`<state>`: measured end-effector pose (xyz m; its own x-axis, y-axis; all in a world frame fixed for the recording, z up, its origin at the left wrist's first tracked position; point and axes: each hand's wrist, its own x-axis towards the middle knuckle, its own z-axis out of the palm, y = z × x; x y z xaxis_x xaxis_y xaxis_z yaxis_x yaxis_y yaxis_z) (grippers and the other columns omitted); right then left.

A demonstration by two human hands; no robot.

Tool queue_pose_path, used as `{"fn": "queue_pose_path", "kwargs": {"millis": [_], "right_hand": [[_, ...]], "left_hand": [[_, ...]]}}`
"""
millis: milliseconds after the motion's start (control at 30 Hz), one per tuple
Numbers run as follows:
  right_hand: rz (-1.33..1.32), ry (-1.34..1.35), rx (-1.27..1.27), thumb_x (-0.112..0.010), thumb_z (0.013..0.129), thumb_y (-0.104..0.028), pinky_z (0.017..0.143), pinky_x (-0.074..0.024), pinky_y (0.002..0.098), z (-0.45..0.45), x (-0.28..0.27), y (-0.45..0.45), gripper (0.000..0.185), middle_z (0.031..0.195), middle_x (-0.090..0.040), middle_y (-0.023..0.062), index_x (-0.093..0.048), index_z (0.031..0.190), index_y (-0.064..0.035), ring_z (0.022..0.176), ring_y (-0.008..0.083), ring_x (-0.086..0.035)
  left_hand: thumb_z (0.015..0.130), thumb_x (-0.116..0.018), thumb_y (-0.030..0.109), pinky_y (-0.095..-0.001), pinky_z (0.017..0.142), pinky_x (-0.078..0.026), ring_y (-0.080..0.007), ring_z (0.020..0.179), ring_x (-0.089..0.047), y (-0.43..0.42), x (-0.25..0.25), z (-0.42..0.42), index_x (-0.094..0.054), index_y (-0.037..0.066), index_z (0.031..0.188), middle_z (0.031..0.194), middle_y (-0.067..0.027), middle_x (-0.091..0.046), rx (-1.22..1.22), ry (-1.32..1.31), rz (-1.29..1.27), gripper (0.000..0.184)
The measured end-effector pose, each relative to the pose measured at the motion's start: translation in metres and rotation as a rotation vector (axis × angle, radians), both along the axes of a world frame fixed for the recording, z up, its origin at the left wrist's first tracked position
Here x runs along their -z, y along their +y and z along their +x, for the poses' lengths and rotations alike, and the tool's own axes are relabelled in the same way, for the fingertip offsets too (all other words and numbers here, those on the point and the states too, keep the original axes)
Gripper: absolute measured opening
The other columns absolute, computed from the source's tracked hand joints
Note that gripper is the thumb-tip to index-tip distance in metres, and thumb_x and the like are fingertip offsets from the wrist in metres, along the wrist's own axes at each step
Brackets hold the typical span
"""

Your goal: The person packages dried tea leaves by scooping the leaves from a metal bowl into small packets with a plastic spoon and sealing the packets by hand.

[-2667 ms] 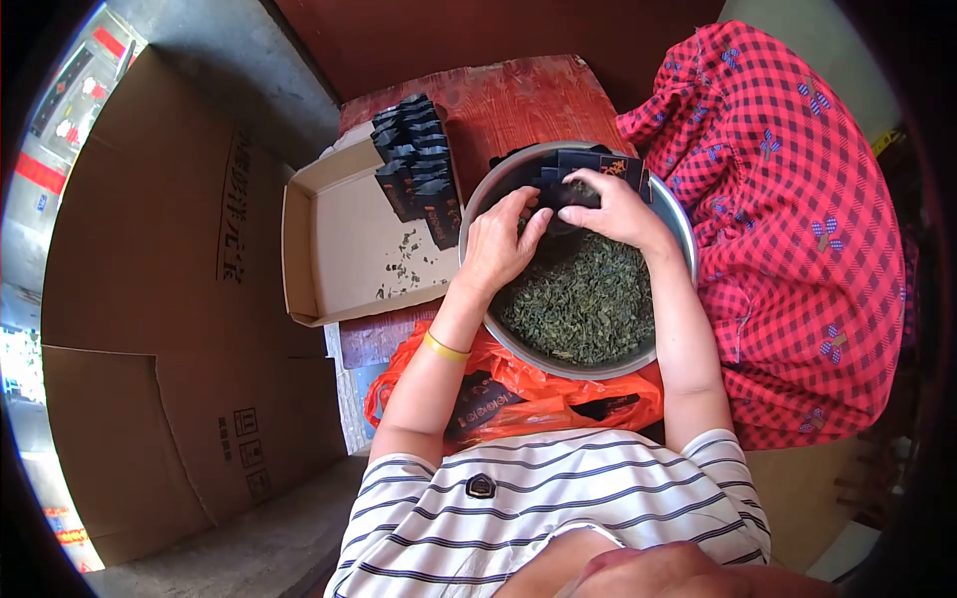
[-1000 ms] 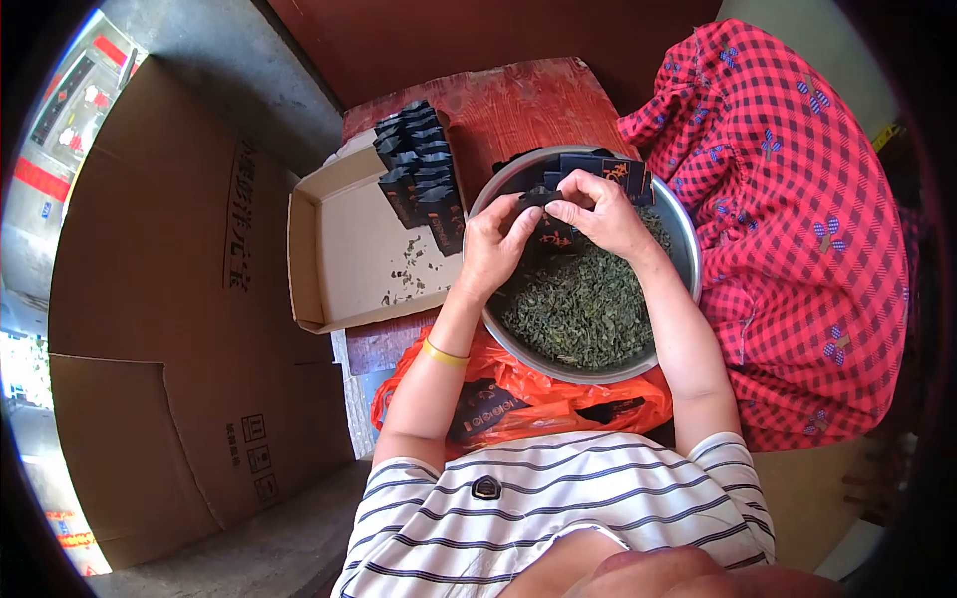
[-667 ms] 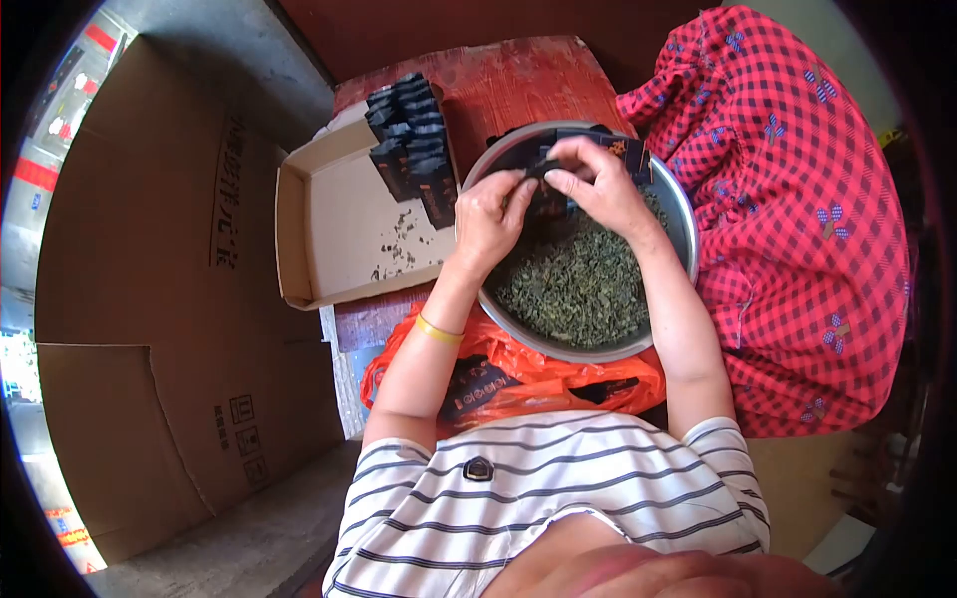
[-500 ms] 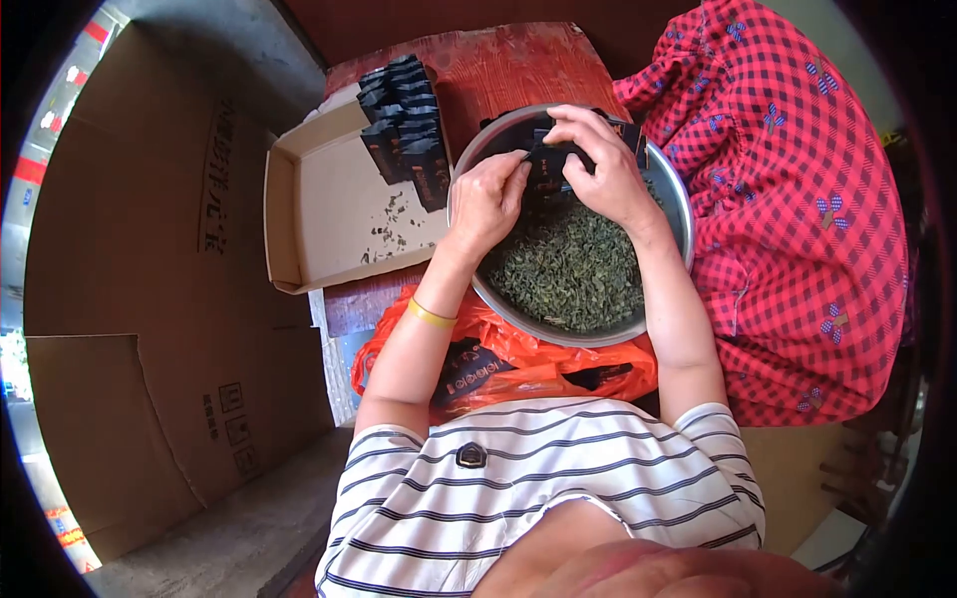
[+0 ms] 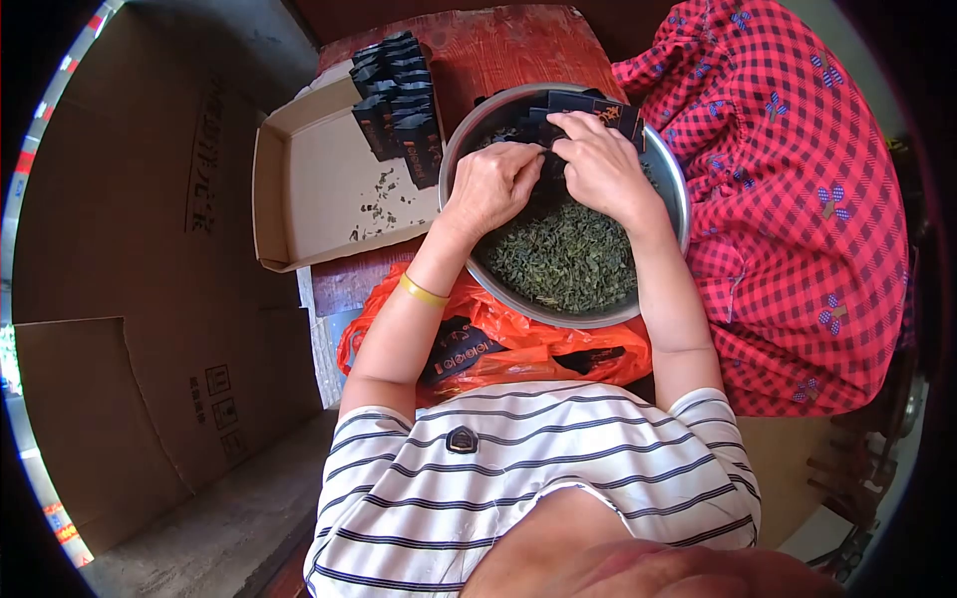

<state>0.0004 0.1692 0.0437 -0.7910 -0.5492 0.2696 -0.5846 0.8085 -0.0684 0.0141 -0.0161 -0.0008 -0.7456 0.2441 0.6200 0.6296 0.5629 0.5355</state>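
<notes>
A metal bowl [image 5: 681, 189] holds a heap of dried green leaves [image 5: 568, 259] that look like tea. Over its far half, my left hand [image 5: 493, 184] pinches the edge of a small black pouch, its thumb and forefinger pressed together. My right hand [image 5: 606, 169] curls over the other side of the same pouch, which is mostly hidden by my fingers and dark against the bowl. Other black packets [image 5: 620, 117] with orange print lie at the far rim, just beyond my right fingers.
Left of the bowl, a shallow cardboard tray [image 5: 324, 194] holds rows of black pouches [image 5: 404, 115] and scattered leaf bits. An orange plastic bag [image 5: 518, 354] with black packets lies in front. Red checked cloth [image 5: 778, 239] is at right, a large cardboard box [image 5: 120, 269] at left.
The view has shifted slightly, so the scene sits a little higher. My fingertips have come closer together over the pouch, and my right hand has turned flatter, showing more of the packets behind.
</notes>
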Motion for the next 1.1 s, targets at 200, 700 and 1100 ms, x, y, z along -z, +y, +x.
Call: {"fn": "queue_pose_path", "kwargs": {"millis": [200, 700, 1100], "right_hand": [[0.124, -0.017, 0.054, -0.055, 0.077, -0.003, 0.096, -0.0483, 0.0425, 0.002, 0.0, -0.004, 0.021, 0.133, -0.059, 0.0092, -0.07, 0.092, -0.0058, 0.124, 0.029, -0.054], [-0.722, -0.423, -0.061, -0.072, 0.09, -0.017, 0.074, -0.0524, 0.0268, -0.018, 0.006, -0.001, 0.026, 0.092, -0.068, 0.0033, -0.064, 0.11, -0.002, 0.079, 0.0096, -0.063], [-0.776, -0.202, -0.106, -0.065, 0.095, -0.027, 0.065, -0.0512, 0.039, -0.017, 0.022, -0.024, 0.025, 0.082, -0.065, 0.0173, -0.059, 0.096, -0.003, 0.077, 0.0333, -0.067]], "left_hand": [[0.086, -0.066, 0.012, -0.0416, 0.067, -0.055, -0.0339, 0.077, -0.067, -0.001, 0.003, -0.002, -0.069, 0.004, 0.093, 0.083, -0.0153, -0.069, 0.01, 0.052, 0.024, 0.011], [0.091, -0.066, 0.016, -0.0352, 0.067, -0.054, -0.0283, 0.073, -0.069, -0.005, -0.008, 0.0, -0.069, 0.001, 0.1, 0.084, -0.0162, -0.07, -0.079, -0.195, 0.403, 0.018], [0.091, -0.067, 0.017, -0.0387, 0.053, -0.049, -0.0313, 0.058, -0.063, -0.009, 0.0, -0.004, -0.057, 0.002, 0.081, 0.065, -0.0168, -0.062, -0.102, -0.093, 0.35, 0.02]]}}
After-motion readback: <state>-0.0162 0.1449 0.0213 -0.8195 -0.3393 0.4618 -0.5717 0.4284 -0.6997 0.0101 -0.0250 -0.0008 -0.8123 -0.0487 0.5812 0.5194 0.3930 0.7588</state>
